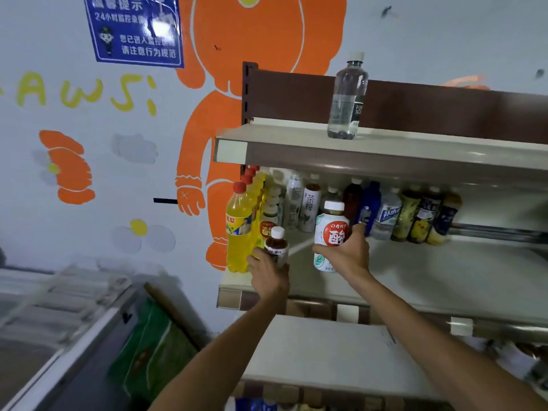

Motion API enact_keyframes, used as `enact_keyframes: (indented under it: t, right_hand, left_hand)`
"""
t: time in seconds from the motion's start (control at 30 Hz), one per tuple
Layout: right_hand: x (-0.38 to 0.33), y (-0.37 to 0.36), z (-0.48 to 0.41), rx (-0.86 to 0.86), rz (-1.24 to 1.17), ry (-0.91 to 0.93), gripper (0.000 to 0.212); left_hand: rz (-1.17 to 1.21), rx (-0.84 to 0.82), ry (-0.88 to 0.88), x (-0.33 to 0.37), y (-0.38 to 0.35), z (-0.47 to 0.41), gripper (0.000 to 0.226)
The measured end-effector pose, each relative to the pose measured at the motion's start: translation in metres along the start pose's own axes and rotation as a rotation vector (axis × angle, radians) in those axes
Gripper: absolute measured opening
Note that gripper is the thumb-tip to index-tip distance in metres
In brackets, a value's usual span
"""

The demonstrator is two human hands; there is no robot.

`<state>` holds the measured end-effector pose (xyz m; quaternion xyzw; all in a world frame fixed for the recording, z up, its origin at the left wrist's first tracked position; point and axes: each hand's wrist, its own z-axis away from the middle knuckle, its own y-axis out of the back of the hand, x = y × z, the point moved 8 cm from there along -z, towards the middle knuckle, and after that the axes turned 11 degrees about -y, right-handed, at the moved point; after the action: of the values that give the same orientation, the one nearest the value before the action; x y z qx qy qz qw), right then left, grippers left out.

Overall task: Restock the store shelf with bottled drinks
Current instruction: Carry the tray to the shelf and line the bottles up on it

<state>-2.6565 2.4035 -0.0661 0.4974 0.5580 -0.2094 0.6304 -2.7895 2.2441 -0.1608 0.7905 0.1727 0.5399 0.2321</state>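
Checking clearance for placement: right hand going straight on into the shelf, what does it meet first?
Probably the dark bottle in the back row: the right hand, holding the white bottle, points toward it. Depth between them is unclear.

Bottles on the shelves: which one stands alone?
The clear water bottle with a white cap, on the top shelf; all others are lower down.

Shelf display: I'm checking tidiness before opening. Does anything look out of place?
One clear water bottle stands alone on the top shelf, while the other drinks crowd the shelf below. Nothing looks spilled.
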Motion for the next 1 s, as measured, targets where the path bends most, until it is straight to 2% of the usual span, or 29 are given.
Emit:
enact_keyframes:
  t: [0.03, 0.17, 0.47, 0.83, 1.0]
  right_hand:
    - [0.001, -0.003, 0.0, 0.004, -0.002, -0.001, 0.077]
    - [0.005, -0.013, 0.003, 0.003, 0.008, 0.001, 0.081]
    - [0.016, -0.006, 0.002, 0.035, 0.065, -0.023, 0.073]
    - [0.015, -0.021, 0.006, 0.002, 0.016, -0.026, 0.075]
    - [0.011, -0.052, 0.017, -0.051, 0.019, -0.015, 0.073]
  left_hand:
    - [0.042, 0.011, 0.003, -0.002, -0.001, 0.002, 0.065]
    - [0.093, -0.064, -0.034, -0.006, -0.008, 0.004, 0.037]
    - [0.012, -0.093, -0.023, -0.015, -0.007, -0.031, 0.025]
    - [-0.004, -0.151, 0.001, -0.016, -0.012, -0.048, 0.031]
    - [-0.014, -0.233, -0.015, -0.014, -0.005, -0.043, 0.035]
